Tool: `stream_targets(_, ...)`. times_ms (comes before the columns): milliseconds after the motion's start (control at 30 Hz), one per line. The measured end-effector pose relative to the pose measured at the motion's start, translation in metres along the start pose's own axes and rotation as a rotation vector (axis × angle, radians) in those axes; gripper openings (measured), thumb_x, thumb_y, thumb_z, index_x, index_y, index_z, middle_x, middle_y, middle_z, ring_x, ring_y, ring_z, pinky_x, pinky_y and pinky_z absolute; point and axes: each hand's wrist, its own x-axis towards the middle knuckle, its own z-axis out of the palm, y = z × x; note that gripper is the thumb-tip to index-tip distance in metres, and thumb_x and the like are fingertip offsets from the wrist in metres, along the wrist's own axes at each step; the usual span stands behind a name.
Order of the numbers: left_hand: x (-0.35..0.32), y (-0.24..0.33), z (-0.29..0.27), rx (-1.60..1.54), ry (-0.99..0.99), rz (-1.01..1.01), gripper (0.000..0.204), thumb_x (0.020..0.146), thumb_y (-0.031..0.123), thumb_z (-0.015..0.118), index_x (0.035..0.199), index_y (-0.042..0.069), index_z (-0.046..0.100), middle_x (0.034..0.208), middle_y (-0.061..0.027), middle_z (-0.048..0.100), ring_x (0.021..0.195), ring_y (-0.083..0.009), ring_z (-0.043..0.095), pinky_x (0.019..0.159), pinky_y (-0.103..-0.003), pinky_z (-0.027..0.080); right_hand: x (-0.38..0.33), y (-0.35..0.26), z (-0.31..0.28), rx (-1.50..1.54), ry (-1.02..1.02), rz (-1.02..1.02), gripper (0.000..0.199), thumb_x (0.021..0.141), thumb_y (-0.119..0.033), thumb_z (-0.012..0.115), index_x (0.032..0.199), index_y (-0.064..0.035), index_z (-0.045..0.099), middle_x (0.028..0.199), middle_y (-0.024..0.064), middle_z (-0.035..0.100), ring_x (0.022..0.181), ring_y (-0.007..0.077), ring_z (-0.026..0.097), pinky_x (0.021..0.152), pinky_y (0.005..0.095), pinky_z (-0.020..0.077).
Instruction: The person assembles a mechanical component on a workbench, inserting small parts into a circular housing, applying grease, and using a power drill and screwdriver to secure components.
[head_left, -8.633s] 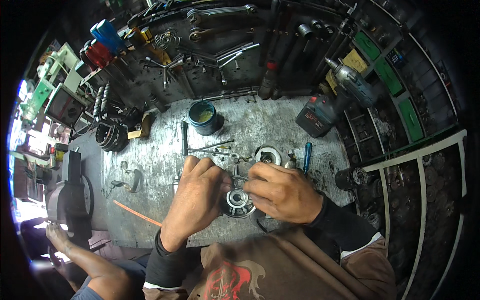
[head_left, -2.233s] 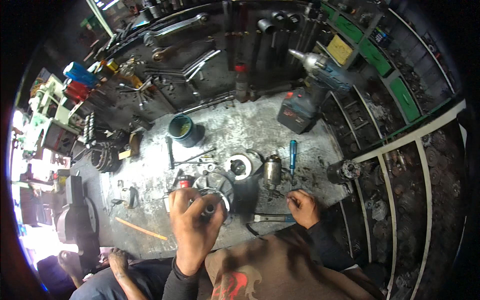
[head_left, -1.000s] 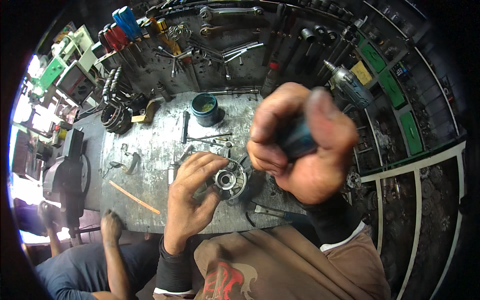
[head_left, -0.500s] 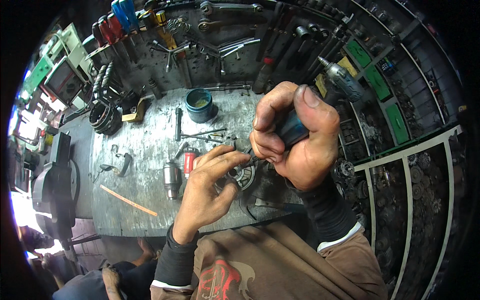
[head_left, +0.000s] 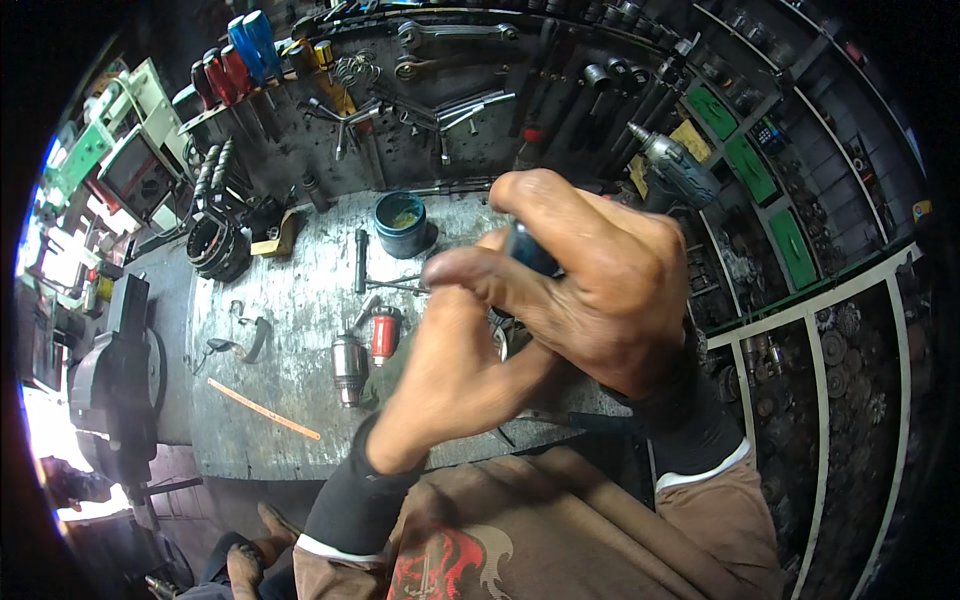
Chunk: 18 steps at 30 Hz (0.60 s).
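Right hand at frame centre clenched around a dark blue tool handle, left hand just below touching it, fingers loosely curled, grey bench behind.

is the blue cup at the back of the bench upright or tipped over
Upright. The blue cup stands on its base on the bench, its round open mouth facing up, with something yellowish showing inside.

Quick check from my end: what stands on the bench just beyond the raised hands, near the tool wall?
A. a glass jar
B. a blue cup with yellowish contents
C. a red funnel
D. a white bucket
B: a round blue cup with yellowish stuff inside stands on the grey bench below the hanging wrenches.
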Motion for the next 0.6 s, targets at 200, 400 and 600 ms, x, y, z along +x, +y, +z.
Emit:
stream_targets(200, 0.044, 0.013, -0.005, -0.313, -0.165, -0.472, 0.035, 0.082, 0.002, 0.073, 0.115, -0.005, 0.066, 0.097, -0.0093, 0.073, 0.091, -0.0132, 0.068, 0.077, -0.033, 0.056, 0.028, 0.006, -0.042, 0.110, -0.302, -0.167, 0.039, 0.097, -0.029, 0.072, 0.125, -0.0018, 0.070, 0.104, 0.0156, 0.065, 0.078, 0.0266, 0.069, 0.063, 0.0355, 0.0558)
stream_targets(400, 0.030, 0.019, 0.018, -0.219, 0.188, -0.117, 0.046, 0.078, -0.004, 0.072, 0.122, -0.006, 0.060, 0.097, -0.0117, 0.071, 0.093, -0.0201, 0.069, 0.085, -0.032, 0.053, 0.033, -0.001, -0.045, -0.451, -0.312, -0.190, 0.048, 0.093, -0.053, 0.073, 0.088, -0.0050, 0.075, 0.076, 0.0075, 0.064, 0.073, 0.0220, 0.069, 0.056, 0.0328, 0.0508)
stream_targets(600, 0.056, 0.014, -0.004, -0.324, -0.156, -0.322, 0.028, 0.080, -0.006, 0.074, 0.107, -0.002, 0.066, 0.096, -0.0055, 0.071, 0.092, -0.0155, 0.069, 0.083, -0.029, 0.055, 0.048, 0.007, -0.051, -0.038, -0.325, -0.353, 0.043, 0.096, -0.048, 0.072, 0.100, -0.0052, 0.074, 0.073, 0.0065, 0.063, 0.077, 0.0236, 0.071, 0.060, 0.0368, 0.0529)
